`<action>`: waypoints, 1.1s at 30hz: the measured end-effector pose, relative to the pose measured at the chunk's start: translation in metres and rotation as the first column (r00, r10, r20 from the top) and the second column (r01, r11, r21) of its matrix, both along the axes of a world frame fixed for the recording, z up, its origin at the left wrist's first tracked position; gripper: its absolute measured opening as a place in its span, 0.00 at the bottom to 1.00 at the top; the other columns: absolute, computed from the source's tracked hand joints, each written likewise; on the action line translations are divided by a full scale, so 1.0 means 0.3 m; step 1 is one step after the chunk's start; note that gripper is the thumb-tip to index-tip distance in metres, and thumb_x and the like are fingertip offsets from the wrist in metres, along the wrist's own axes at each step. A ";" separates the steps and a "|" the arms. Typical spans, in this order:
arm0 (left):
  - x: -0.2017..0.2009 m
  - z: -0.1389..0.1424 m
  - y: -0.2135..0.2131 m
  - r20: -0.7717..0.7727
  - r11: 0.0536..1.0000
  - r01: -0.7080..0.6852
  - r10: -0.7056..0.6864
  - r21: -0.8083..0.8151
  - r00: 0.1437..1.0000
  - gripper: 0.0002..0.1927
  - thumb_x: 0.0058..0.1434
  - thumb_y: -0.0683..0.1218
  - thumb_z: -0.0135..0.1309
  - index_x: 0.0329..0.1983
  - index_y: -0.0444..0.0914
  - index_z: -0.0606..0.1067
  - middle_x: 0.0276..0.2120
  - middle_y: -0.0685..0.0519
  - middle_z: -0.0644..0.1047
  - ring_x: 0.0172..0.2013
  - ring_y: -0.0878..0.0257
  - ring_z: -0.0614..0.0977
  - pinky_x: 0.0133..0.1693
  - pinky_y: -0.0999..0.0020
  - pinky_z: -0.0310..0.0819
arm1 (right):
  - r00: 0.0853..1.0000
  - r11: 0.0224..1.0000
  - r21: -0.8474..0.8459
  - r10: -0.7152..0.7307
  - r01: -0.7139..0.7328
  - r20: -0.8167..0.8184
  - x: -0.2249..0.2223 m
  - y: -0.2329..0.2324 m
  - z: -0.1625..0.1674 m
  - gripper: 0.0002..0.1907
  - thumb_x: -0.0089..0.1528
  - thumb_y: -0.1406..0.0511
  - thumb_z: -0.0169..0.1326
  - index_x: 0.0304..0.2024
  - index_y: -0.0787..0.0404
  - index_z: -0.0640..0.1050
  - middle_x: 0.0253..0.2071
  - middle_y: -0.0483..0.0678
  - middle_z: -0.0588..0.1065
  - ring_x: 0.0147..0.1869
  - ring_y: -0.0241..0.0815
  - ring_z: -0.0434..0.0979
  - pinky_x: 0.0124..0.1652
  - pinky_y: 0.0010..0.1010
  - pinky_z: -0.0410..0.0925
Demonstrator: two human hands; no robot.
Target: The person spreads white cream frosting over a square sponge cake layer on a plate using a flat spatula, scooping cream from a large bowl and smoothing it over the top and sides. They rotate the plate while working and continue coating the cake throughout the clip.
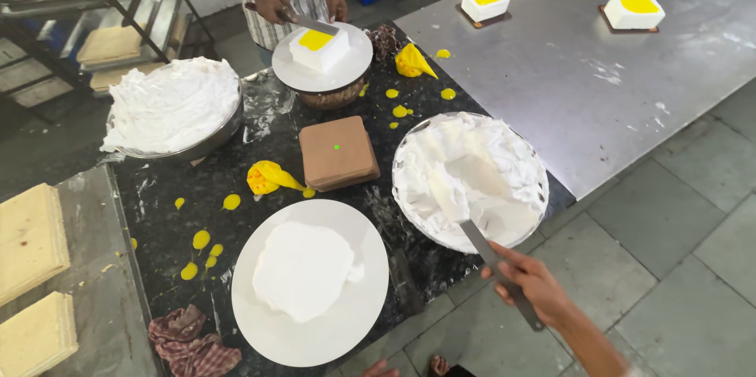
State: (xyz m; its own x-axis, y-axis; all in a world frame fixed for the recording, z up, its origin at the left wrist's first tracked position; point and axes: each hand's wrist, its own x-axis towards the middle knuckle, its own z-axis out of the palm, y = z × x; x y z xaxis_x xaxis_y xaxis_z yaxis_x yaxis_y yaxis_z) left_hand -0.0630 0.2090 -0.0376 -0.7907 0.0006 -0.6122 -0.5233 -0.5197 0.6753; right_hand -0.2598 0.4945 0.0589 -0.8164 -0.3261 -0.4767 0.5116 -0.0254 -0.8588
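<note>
My right hand (pixel 534 284) grips the handle of a long palette knife (pixel 465 212). Its cream-coated blade reaches into a wide steel bowl of white cream (pixel 516 219) on the right of the black counter. In front of me a white turntable disc (pixel 362 298) carries a flat slab covered in white cream (pixel 302 268). My left hand is out of view. Across the counter another person's hand (pixel 272 5) holds a knife over a white square cake with a yellow top (pixel 318 46) on a second turntable (pixel 346 70).
A big bowl heaped with cream (pixel 169 105), a stack of brown square boards (pixel 337 153), two yellow piping bags (pixel 270 177) (pixel 413 60), yellow drips, a checked rag (pixel 189 341), sponge slabs (pixel 27 239) at left, two finished cakes (pixel 484 3) (pixel 635 11) on the steel table.
</note>
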 end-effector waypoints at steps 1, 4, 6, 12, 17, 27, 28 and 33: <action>-0.005 0.007 0.011 0.013 1.000 -0.018 0.018 0.001 1.000 0.27 0.65 0.44 0.53 0.68 0.40 0.66 0.54 0.43 0.81 0.50 0.49 0.86 0.50 0.47 0.86 | 0.999 1.000 0.031 -0.001 0.002 -0.044 0.012 0.029 0.002 0.27 0.68 0.71 0.44 0.69 0.49 0.71 0.41 0.49 0.79 0.28 0.38 0.70 0.27 0.29 0.66; -0.026 0.029 0.031 0.034 0.999 -0.053 0.053 0.000 0.998 0.27 0.65 0.44 0.53 0.68 0.40 0.66 0.54 0.42 0.80 0.50 0.48 0.86 0.50 0.46 0.86 | 0.856 0.904 0.421 0.159 0.074 -0.493 -0.012 0.126 0.007 0.31 0.66 0.74 0.44 0.70 0.43 0.70 0.43 0.47 0.78 0.30 0.40 0.71 0.30 0.30 0.70; -0.033 0.040 0.044 0.046 0.998 -0.070 0.070 -0.003 0.996 0.27 0.65 0.44 0.53 0.68 0.40 0.66 0.54 0.42 0.80 0.50 0.48 0.86 0.50 0.46 0.86 | 0.581 0.648 0.734 0.523 0.204 -0.623 -0.048 0.191 0.022 0.38 0.61 0.76 0.43 0.70 0.38 0.68 0.44 0.47 0.77 0.33 0.41 0.75 0.34 0.30 0.73; -0.013 0.061 0.074 0.048 0.989 -0.148 0.148 -0.008 0.988 0.27 0.65 0.44 0.53 0.68 0.39 0.66 0.54 0.41 0.80 0.50 0.46 0.86 0.50 0.45 0.86 | 0.467 -0.181 0.980 0.876 0.082 0.123 -0.216 0.337 0.184 0.45 0.57 0.74 0.42 0.73 0.31 0.59 0.60 0.43 0.74 0.49 0.43 0.81 0.42 0.36 0.77; 0.018 0.064 0.056 0.057 0.962 -0.269 0.271 -0.043 0.961 0.27 0.65 0.44 0.53 0.67 0.39 0.66 0.54 0.41 0.80 0.50 0.45 0.86 0.50 0.44 0.86 | 0.525 -0.047 0.988 0.843 -0.150 0.120 -0.324 0.400 0.218 0.41 0.54 0.74 0.47 0.65 0.30 0.72 0.43 0.38 0.85 0.47 0.41 0.83 0.43 0.35 0.75; 0.119 0.088 -0.083 0.025 0.709 -0.705 0.705 0.015 0.709 0.24 0.69 0.45 0.44 0.66 0.29 0.66 0.56 0.37 0.77 0.54 0.39 0.80 0.54 0.38 0.75 | 0.954 0.931 0.229 0.251 -0.283 0.162 -0.055 0.254 -0.024 0.26 0.66 0.72 0.46 0.67 0.53 0.73 0.38 0.53 0.84 0.24 0.38 0.69 0.25 0.29 0.65; 0.128 0.101 -0.099 -0.024 0.698 -0.715 0.716 0.018 0.698 0.24 0.69 0.44 0.44 0.66 0.28 0.65 0.55 0.36 0.77 0.53 0.40 0.81 0.54 0.40 0.76 | 0.959 0.952 0.158 0.240 -0.263 0.148 -0.028 0.230 -0.037 0.26 0.66 0.72 0.45 0.67 0.54 0.72 0.38 0.54 0.83 0.24 0.38 0.69 0.26 0.29 0.65; 0.125 0.130 -0.150 -0.064 0.669 -0.743 0.741 -0.024 0.669 0.23 0.68 0.40 0.48 0.60 0.18 0.65 0.53 0.32 0.76 0.50 0.41 0.82 0.52 0.45 0.82 | 0.972 0.974 0.056 0.215 -0.221 0.098 -0.004 0.153 -0.008 0.25 0.66 0.71 0.45 0.67 0.56 0.72 0.40 0.55 0.83 0.26 0.40 0.70 0.26 0.30 0.66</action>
State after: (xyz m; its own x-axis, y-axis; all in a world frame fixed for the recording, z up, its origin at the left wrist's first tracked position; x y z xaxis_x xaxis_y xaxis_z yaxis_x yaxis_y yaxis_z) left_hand -0.0254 0.1639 0.0013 -0.5444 -0.6244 -0.5600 0.0532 -0.6920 0.7199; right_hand -0.2609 0.5403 0.0564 -0.6815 -0.4569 -0.5717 0.5739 0.1510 -0.8049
